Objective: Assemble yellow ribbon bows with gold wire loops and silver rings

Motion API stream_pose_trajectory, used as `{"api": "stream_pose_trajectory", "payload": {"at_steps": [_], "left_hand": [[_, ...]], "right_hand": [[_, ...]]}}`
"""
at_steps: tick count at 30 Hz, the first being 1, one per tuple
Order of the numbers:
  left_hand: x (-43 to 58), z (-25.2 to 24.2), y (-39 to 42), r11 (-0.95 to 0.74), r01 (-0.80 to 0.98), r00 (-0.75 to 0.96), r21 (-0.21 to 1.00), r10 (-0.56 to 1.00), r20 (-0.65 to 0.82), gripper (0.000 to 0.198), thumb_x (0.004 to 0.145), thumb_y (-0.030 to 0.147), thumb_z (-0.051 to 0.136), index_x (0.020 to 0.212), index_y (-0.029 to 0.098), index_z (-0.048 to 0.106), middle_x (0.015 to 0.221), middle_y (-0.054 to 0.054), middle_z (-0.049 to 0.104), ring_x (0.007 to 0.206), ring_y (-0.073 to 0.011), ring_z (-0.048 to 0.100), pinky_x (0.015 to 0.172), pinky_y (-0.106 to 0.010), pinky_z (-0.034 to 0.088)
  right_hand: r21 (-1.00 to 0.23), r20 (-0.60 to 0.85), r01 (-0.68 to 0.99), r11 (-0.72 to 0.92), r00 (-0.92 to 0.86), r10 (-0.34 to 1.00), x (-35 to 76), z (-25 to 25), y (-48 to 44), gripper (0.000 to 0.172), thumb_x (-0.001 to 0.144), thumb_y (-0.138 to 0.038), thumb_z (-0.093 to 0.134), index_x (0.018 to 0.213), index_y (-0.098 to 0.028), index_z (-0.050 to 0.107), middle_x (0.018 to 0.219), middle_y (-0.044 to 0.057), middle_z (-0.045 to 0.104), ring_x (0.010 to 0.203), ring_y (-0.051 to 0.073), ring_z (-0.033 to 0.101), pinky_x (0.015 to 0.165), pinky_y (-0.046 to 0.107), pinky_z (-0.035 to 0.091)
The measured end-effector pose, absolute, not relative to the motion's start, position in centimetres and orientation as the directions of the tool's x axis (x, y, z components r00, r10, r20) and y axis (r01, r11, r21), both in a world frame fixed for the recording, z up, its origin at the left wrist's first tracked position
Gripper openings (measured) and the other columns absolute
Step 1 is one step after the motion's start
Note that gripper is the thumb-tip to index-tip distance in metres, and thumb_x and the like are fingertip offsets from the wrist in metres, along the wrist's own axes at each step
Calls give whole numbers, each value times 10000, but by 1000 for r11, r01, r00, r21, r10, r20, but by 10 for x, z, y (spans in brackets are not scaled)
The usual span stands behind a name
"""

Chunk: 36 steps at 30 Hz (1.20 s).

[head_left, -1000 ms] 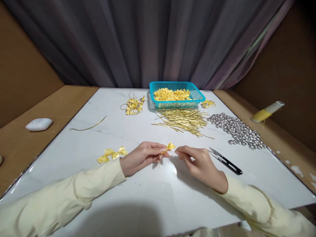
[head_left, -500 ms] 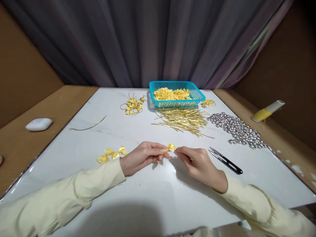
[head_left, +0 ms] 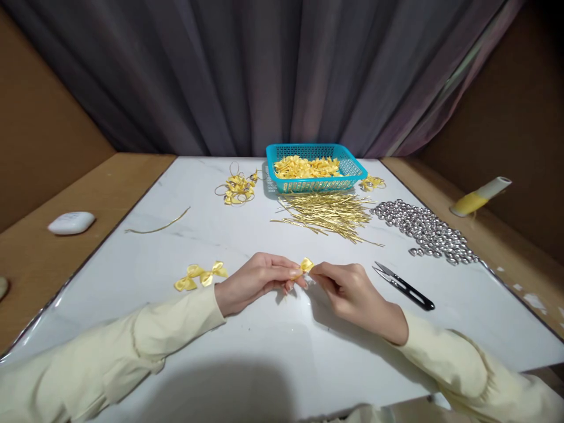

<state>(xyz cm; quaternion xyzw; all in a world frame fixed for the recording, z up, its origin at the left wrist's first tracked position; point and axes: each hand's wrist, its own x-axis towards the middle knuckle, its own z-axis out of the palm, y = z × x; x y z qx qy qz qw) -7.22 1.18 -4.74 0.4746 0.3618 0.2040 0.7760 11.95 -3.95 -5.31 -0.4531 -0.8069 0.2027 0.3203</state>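
Observation:
A small yellow satin bow point(head_left: 307, 265) is pinched between the thumb and fingers of my left hand point(head_left: 264, 277), just above the table. My right hand point(head_left: 346, 285) is closed in a pinch, its fingertips against the right side of that bow. Whatever lies between those right fingertips is too small to make out. Two more yellow bows point(head_left: 213, 273) lie on the table beside my left wrist. To the right of my right hand lie black-handled thread snips point(head_left: 404, 286), blades pointing away from me.
Behind my hands is a pile of gold twist ties point(head_left: 328, 214). A blue basket point(head_left: 317, 187) of yellow bows stands beyond. Silver beads point(head_left: 427, 232) spread at right. Bows with gold loops point(head_left: 239, 189) lie back left, near a single gold tie point(head_left: 158, 227). A white rounded object point(head_left: 71, 223) sits far left.
My right fingertips have come closer to the bow; the thin pale strip that showed between them and it is now hidden. My left hand keeps its hold.

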Motion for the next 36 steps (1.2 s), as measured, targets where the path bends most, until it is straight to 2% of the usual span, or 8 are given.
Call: {"api": "stream_pose_trajectory", "payload": {"at_steps": [5,9,15,23,28,36], "left_hand": [[-70,-45,10,474,1,633,881,682,-368,126,720,203,645,793,107,681,789,-75,662,618,-91,483,623,-210,405],[-69,-42,10,506,-48,629,861,685,-368,139,728,223,648,815,116,666,769,-62,629,627,-92,478,598,-196,403],[-69,-43,9,528,-19,604,849,683,-411,131,721,222,659,805,123,678,738,-33,605,619,-69,468,597,-165,394],[-69,-46,6,416,45,578,908,731,-364,127,690,230,675,749,117,691,692,-38,621,592,-82,455,567,-202,379],[-70,-48,2,300,107,568,948,764,-306,165,705,276,664,688,113,678,651,-44,609,564,-93,449,525,-223,358],[-68,-48,3,376,6,513,927,794,-326,153,696,271,669,752,129,681,606,-1,548,554,-80,417,504,-212,316]], "right_hand": [[-629,347,607,486,-340,874,118,-54,-37,205,744,-66,409,727,-140,599,499,-28,483,411,76,339,445,188,285],[-640,381,603,477,-291,878,118,-55,-37,195,770,-89,415,727,-136,600,528,-6,535,422,77,392,459,178,314],[-638,398,591,494,-295,868,117,-57,-38,202,803,-110,407,774,-118,607,535,2,538,426,76,394,463,174,318],[-688,306,575,442,-322,896,118,-54,-39,191,756,-73,435,723,-125,616,544,2,550,431,72,371,464,182,304],[-699,313,553,454,-334,889,115,-54,-37,191,756,-71,441,699,-130,614,508,-16,511,418,67,348,448,182,285],[-793,253,494,357,-266,930,116,-53,-33,187,834,-179,476,763,-145,645,592,3,620,472,78,483,497,178,360]]}}
